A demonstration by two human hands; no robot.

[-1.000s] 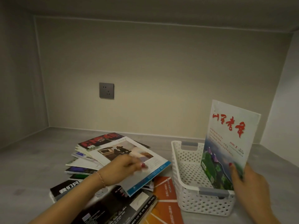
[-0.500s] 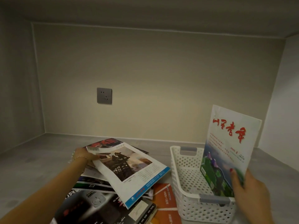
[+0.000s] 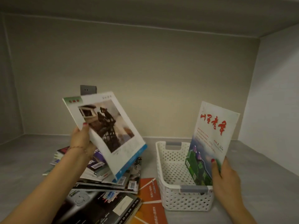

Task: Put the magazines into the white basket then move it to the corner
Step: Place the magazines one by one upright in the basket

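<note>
A magazine (image 3: 106, 131), flat on the pile (image 3: 103, 178) a moment ago, is now lifted left of the basket (image 3: 168, 188) by the gripping left hand (image 3: 81, 139); the right hand (image 3: 224, 177) holds another magazine (image 3: 210, 143) upright inside, so loading is barely begun.

basket (image 3: 186, 199): white, perforated with dots, grey handles | your right-hand magazine (image 3: 212, 139): pale cover, red title, green landscape | your left-hand magazine (image 3: 110, 126): white, blue edge | booklet (image 3: 150, 201): orange, white stripes
</note>
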